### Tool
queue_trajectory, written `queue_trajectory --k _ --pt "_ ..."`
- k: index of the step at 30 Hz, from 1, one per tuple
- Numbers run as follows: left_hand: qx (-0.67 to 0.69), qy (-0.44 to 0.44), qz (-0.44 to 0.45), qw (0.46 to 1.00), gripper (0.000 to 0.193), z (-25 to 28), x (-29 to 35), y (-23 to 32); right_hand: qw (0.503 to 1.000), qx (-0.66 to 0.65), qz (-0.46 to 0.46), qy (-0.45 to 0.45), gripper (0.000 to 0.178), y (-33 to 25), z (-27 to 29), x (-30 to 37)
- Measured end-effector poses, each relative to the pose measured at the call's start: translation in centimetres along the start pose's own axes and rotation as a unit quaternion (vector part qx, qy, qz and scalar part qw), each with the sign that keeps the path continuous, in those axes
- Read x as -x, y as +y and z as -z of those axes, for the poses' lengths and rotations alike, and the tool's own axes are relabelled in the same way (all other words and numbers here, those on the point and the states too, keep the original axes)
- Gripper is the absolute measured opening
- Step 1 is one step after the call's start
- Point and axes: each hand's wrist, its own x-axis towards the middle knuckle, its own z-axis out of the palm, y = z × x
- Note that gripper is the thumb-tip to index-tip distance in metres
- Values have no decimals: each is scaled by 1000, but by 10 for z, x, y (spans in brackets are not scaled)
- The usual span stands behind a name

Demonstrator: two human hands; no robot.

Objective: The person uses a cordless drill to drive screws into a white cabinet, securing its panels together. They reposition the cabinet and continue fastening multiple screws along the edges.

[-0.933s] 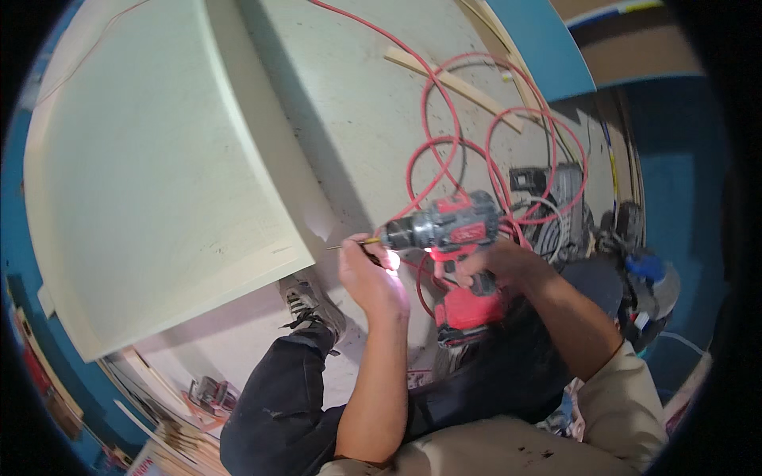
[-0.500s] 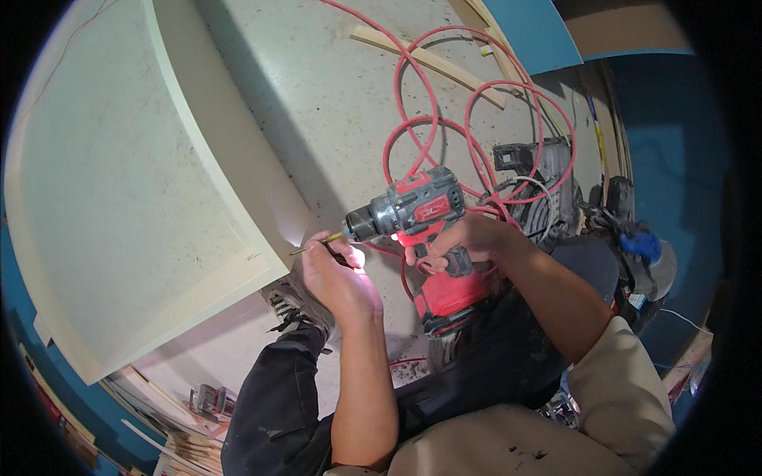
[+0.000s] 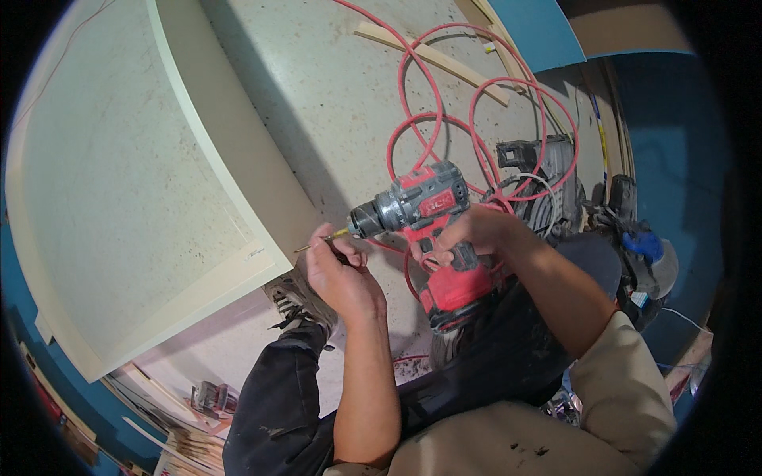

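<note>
A red-and-black cordless drill [image 3: 432, 202] is held by its grip in my right hand [image 3: 475, 230], its chuck facing left. A yellow driver bit [image 3: 341, 232] sticks out of the chuck. My left hand [image 3: 343, 278] pinches a thin, brassy screw [image 3: 302, 249] at the end of the bit, its tip showing past the fingers. Something dark lies in the curled left palm, too hidden to name. Just left of the screw is the near corner of a pale, curved-edged panel frame [image 3: 274, 252]; the tip is close to it, but contact cannot be told.
A red hose [image 3: 438, 117] lies coiled on the pale floor beyond the drill. Wooden strips [image 3: 432, 59] lie behind it. Black gear [image 3: 556, 170] sits at the right. My shoe [image 3: 295, 305] is beside the panel's corner, and a small red-and-grey tool [image 3: 213, 399] lies lower left.
The bright light at the drill's front, which lit my left hand, has gone out. Both hands and the drill have shifted very slightly right in the picture, still in the same grip.
</note>
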Motion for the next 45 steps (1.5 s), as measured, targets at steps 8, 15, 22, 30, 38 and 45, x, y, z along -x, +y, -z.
queue_trajectory --k 8,15,22,30,38,45 --pt "71 35 25 997 27 1 -8 7 998 -13 -59 -5 21 -4 9 -7" --pt "67 54 26 996 25 -1 -8 10 998 37 -51 -10 20 -5 14 -15" --pt "61 57 30 996 26 0 -11 10 999 0 -48 -2 23 -15 2 -14" --pt "26 43 75 996 20 8 15 5 998 34 -35 -47 20 6 21 -20" --pt "-673 -329 -200 632 18 28 141 261 999 12 -41 -23 21 0 13 -18" --pt "-821 -239 -345 386 44 72 -15 255 996 -30 -79 -26 21 -4 17 -17"
